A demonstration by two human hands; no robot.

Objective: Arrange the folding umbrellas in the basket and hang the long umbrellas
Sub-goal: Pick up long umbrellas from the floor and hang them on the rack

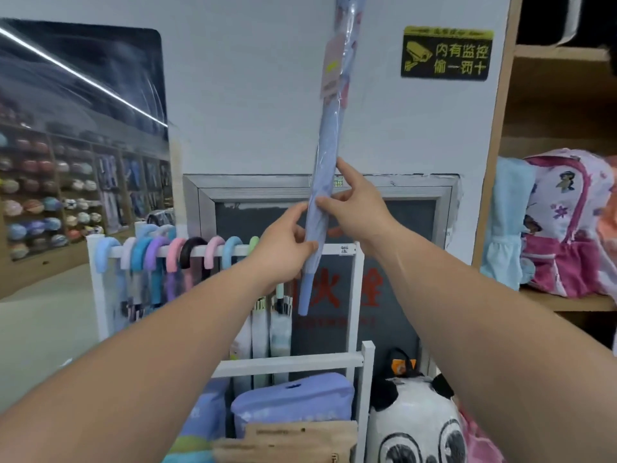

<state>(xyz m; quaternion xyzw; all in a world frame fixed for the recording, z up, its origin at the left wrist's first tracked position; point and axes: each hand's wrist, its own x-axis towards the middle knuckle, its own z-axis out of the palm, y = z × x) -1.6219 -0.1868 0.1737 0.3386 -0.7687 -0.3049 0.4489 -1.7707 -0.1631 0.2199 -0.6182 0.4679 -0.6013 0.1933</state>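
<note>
Both hands hold a long pale-blue umbrella (pixel 329 135), sleeved in clear plastic, nearly upright before the right end of the white rack (pixel 359 295). The left hand (pixel 283 248) grips its lower part and the right hand (pixel 357 208) pinches it just above. Other umbrellas (pixel 173 252) hang by curved handles at left. The far yellow-on-black sign (pixel 446 53) reads "内有监控 偷一罚十".

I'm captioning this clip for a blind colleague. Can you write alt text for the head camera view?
The left hand and right hand hold a long blue umbrella, wrapped in clear plastic, nearly upright before a white wall. Below stands a white rack where other umbrellas hang by curved handles; a pink backpack sits on a shelf.
</note>
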